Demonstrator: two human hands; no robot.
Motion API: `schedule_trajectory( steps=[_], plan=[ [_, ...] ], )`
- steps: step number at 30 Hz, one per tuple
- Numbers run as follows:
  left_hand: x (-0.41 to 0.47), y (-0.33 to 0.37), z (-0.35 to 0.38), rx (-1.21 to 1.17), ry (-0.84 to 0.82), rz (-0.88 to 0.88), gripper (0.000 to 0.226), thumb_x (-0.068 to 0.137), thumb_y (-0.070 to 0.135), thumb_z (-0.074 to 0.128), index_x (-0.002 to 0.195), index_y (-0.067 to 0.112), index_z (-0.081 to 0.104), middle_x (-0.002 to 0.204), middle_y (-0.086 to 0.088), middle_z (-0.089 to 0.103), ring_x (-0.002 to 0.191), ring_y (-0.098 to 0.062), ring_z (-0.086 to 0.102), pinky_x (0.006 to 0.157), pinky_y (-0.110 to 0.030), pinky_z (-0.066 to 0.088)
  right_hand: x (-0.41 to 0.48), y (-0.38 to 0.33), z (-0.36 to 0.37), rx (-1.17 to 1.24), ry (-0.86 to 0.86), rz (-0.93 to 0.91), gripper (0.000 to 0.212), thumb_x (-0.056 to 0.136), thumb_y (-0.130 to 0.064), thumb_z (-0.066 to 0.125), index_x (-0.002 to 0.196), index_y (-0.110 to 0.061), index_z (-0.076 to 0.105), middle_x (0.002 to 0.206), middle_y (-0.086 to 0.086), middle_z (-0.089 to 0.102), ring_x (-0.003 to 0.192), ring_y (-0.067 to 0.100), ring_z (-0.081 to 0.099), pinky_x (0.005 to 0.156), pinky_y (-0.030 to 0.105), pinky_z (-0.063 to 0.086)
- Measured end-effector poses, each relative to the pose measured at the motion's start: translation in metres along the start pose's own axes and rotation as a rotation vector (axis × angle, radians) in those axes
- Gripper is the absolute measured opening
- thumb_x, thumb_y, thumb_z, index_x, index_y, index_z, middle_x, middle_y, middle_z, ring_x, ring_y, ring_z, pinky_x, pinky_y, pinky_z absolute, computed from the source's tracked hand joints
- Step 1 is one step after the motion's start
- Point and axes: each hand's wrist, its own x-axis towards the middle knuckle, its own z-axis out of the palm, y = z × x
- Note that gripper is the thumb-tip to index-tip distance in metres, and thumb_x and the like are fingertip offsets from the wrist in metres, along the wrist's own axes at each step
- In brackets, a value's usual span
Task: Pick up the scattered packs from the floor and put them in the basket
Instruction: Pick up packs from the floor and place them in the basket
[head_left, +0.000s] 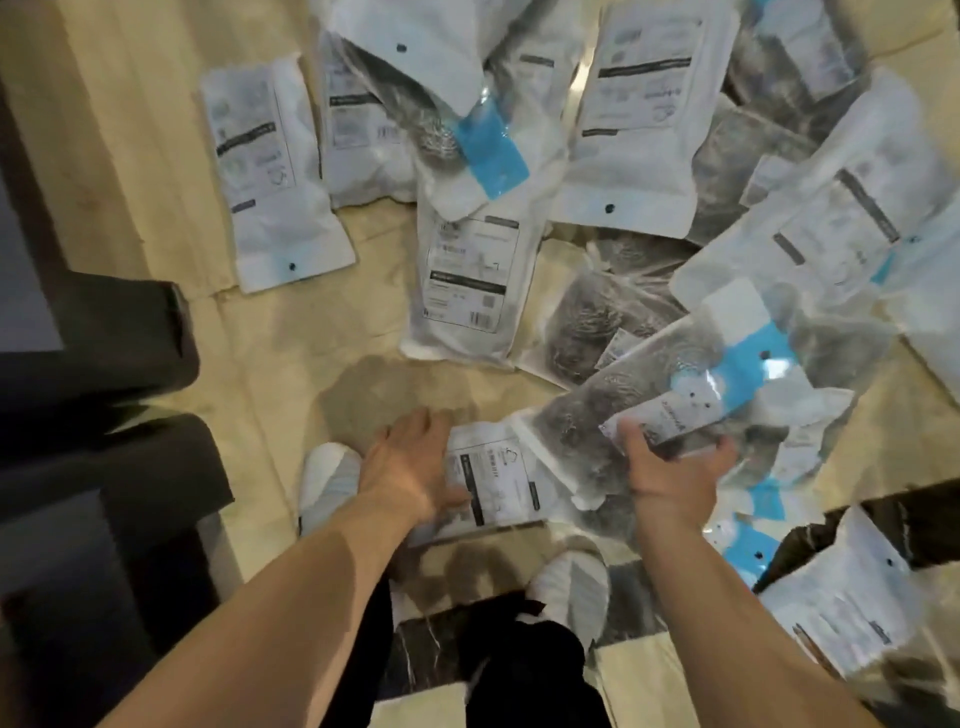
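Pale tiled floor (156, 156) lay bare toward nine o'clock, edged by dark furniture (78, 364); packs (478, 280) crowded twelve to three. The left hand (410, 467) pressed flat, fingers spread, on a white pack (498, 488). The right hand (675, 478) clutched a clear pack (691, 384) at three o'clock.

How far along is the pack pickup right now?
Nothing looks done: no basket is in view. In hand: the right hand grips a blue-topped pack, and the left hand rests on a white-labelled pack. Left: many packs, such as the far-left pack, cover the floor.
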Motion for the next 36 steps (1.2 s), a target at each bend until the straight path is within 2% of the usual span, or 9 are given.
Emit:
schedule_trajectory(
  steps=[5,9,16,22,24,27,29,33,36],
  plan=[
    [0.026,-0.001,0.016,0.014,-0.04,0.07,0.088,0.075,0.052,0.072,0.145,0.025,0.026,0.14,-0.005,0.044,0.126,-0.029,0.045,0.104,-0.039,0.034,0.004,0.005,0.023,0.078,0.182,-0.008,0.113,0.065,-0.04,0.087,0.151,-0.015,0.018,0.144,0.022,0.039,0.128,0.036,0.044,0.102,0.043,0.042],
    [0.024,0.004,0.02,0.049,-0.149,0.047,0.063,0.082,0.051,0.066,0.133,0.02,0.046,0.131,-0.006,0.052,0.118,-0.028,0.051,0.094,-0.036,0.04,0.0,-0.006,0.016,0.09,0.211,0.076,0.112,0.062,-0.041,0.089,0.148,-0.022,0.02,0.14,0.027,0.042,0.121,0.041,0.05,0.097,0.043,0.042],
    [-0.045,0.004,-0.022,-0.216,-0.237,-0.048,0.055,0.083,0.044,0.065,0.129,0.019,0.046,0.127,-0.006,0.058,0.114,-0.027,0.058,0.093,-0.034,0.048,-0.046,-0.052,-0.036,0.193,0.063,0.067,0.1,0.078,-0.025,0.081,0.152,-0.026,0.015,0.147,0.01,0.043,0.125,0.03,0.052,0.094,0.023,0.033],
    [-0.149,-0.012,-0.122,-0.473,-0.093,-0.13,0.058,0.084,0.051,0.06,0.134,0.028,0.043,0.13,0.002,0.058,0.116,-0.019,0.055,0.096,-0.032,0.045,-0.129,-0.126,-0.116,0.177,-0.13,-0.065,0.102,0.081,-0.023,0.078,0.153,-0.033,0.007,0.155,0.007,0.034,0.134,0.03,0.045,0.108,0.039,0.036],
    [-0.197,-0.009,-0.175,-0.523,0.01,-0.174,0.057,0.084,0.05,0.062,0.131,0.023,0.046,0.127,-0.001,0.059,0.113,-0.021,0.056,0.09,-0.031,0.046,-0.174,-0.169,-0.163,0.171,-0.174,-0.184,0.1,0.082,-0.022,0.076,0.154,-0.03,0.007,0.147,-0.004,0.037,0.116,0.022,0.058,0.101,0.03,0.042],
    [-0.284,0.006,-0.263,-0.518,0.117,-0.212,0.055,0.086,0.046,0.064,0.127,0.015,0.047,0.12,-0.007,0.062,0.106,-0.026,0.059,0.074,-0.03,0.042,-0.249,-0.218,-0.247,0.101,-0.228,-0.349,0.094,0.085,-0.016,0.073,0.154,-0.026,0.011,0.127,-0.009,0.043,0.065,-0.007,0.054,0.062,0.002,0.041],
    [-0.344,0.019,-0.318,-0.567,0.164,-0.215,0.063,0.085,0.046,0.067,0.133,0.012,0.043,0.124,-0.01,0.06,0.108,-0.03,0.059,0.074,-0.031,0.043,-0.298,-0.24,-0.306,0.086,-0.231,-0.417,0.095,0.084,-0.019,0.075,0.153,-0.03,0.011,0.143,-0.005,0.043,0.078,-0.011,0.053,0.065,0.001,0.039],
    [-0.452,0.044,-0.404,-0.643,0.251,-0.174,0.085,0.079,0.054,0.069,0.143,0.01,0.034,0.137,-0.015,0.053,0.117,-0.036,0.056,0.088,-0.041,0.048,-0.382,-0.261,-0.417,0.08,-0.161,-0.524,0.096,0.082,-0.03,0.076,0.153,-0.033,0.011,0.152,-0.007,0.037,0.123,0.01,0.049,0.095,0.029,0.042],
    [-0.514,0.062,-0.446,-0.694,0.297,-0.055,0.077,0.076,0.051,0.073,0.135,0.013,0.042,0.13,-0.006,0.055,0.119,-0.033,0.056,0.093,-0.04,0.048,-0.43,-0.262,-0.483,0.09,-0.05,-0.537,0.094,0.084,-0.034,0.073,0.153,-0.035,0.009,0.151,-0.009,0.036,0.128,0.019,0.047,0.086,0.035,0.045]
  ],
)
